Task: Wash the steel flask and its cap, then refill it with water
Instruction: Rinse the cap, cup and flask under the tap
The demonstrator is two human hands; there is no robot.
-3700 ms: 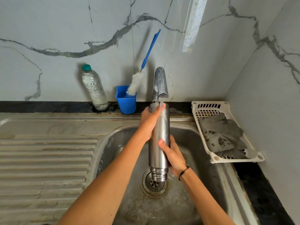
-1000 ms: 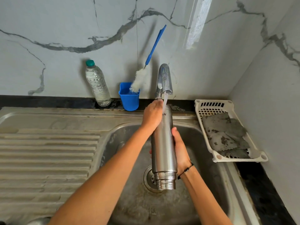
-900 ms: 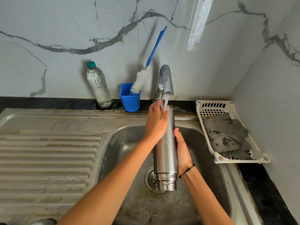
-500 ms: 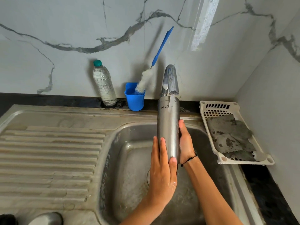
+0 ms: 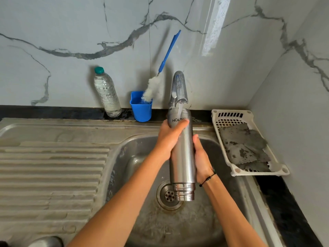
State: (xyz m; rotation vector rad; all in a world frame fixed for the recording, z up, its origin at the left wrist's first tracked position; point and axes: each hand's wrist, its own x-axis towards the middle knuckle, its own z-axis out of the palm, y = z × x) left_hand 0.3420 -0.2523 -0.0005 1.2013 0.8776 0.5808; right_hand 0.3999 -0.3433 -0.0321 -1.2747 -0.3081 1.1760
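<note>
Silver cylindrical steel flask: dark brand lettering near its far end, upside down from this view, partly covered by fingers; the letters "NOT" and roughly "ILTON" show.
Elsewhere: nothing legible.

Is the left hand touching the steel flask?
Touching. The head view shows the left hand wrapped around the upside-down steel flask near its base.

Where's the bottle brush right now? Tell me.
In the head view, the bottle brush stands in the blue cup against the back wall, between the plastic water bottle and the tap.
</note>
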